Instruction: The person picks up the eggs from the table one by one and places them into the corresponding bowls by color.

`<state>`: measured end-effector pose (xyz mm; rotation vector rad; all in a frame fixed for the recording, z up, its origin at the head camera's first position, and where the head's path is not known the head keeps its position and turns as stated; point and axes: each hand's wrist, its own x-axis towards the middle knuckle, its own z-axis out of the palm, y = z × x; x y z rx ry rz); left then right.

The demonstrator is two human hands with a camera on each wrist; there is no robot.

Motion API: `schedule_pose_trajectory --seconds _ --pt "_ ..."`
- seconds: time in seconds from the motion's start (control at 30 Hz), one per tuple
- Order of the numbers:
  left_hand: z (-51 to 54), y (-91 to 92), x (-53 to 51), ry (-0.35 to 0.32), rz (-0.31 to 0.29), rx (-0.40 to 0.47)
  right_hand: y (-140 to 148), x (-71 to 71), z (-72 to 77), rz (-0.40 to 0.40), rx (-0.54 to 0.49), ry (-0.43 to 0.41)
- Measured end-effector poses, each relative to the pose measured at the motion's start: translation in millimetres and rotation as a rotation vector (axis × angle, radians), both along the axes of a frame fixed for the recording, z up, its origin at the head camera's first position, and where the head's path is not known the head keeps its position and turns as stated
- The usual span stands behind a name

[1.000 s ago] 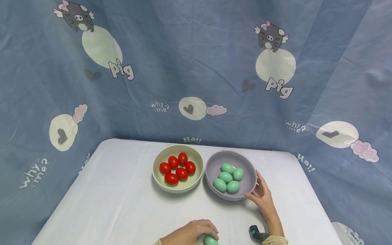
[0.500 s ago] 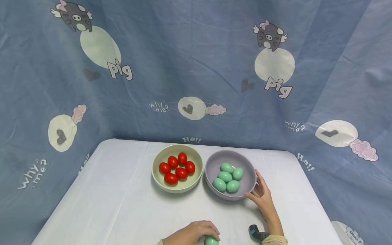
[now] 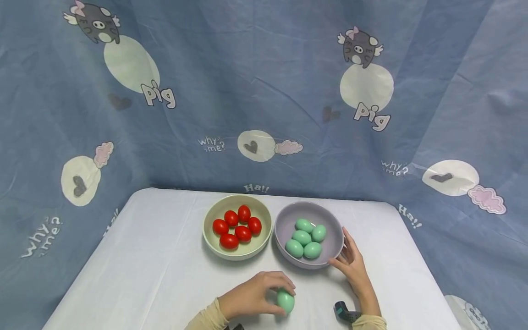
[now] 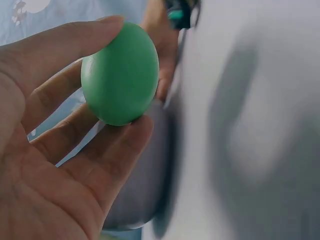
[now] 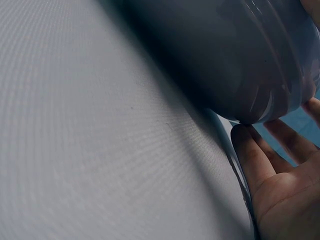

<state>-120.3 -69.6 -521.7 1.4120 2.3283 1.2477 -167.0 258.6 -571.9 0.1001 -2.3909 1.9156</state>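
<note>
A green egg (image 3: 286, 300) is pinched between the thumb and fingers of my left hand (image 3: 253, 295), raised above the white table in front of the bowls. In the left wrist view the whole green egg (image 4: 120, 75) shows at the fingertips. My right hand (image 3: 354, 268) touches the right side of a purple-grey bowl (image 3: 336, 229), its thumb near the front rim and its fingers spread along the wall. The right wrist view shows those fingertips against the bowl's outer wall (image 5: 215, 55). Several green eggs (image 3: 302, 238) lie inside this bowl.
Left of the purple-grey bowl stands a pale green bowl (image 3: 210, 240) with several red eggs (image 3: 243, 234) in it. A dark strap-like device (image 3: 346, 313) sits by the right wrist. A blue patterned cloth (image 3: 185, 91) hangs behind the white table (image 3: 165, 256).
My left hand has risen with the green egg and moved forward, nearer the bowls. The right hand stays at the purple-grey bowl. The head view has shifted slightly.
</note>
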Motion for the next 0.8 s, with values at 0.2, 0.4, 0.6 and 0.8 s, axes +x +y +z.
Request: schedule_pose_trajectory --seconds 0.2,0.4,0.6,0.8 --pt "23.6 -1.8 -24.5 -0.011 0.021 0.031 -0.1 0.6 1.0 0.007 -0.012 -0.005" --pt "43.5 0.6 -49.0 0.017 0.043 0.058 -0.9 1.3 1.8 0.003 -0.003 -0.011" --pt "63.1 12.9 -78.1 -0.114 0.094 0.067 -1.3 0.6 1.7 0.001 -0.002 -0.013" --pt "72.6 39.0 -112.4 -0.169 0.100 0.039 -1.3 1.4 2.0 0.000 -0.006 -0.020"
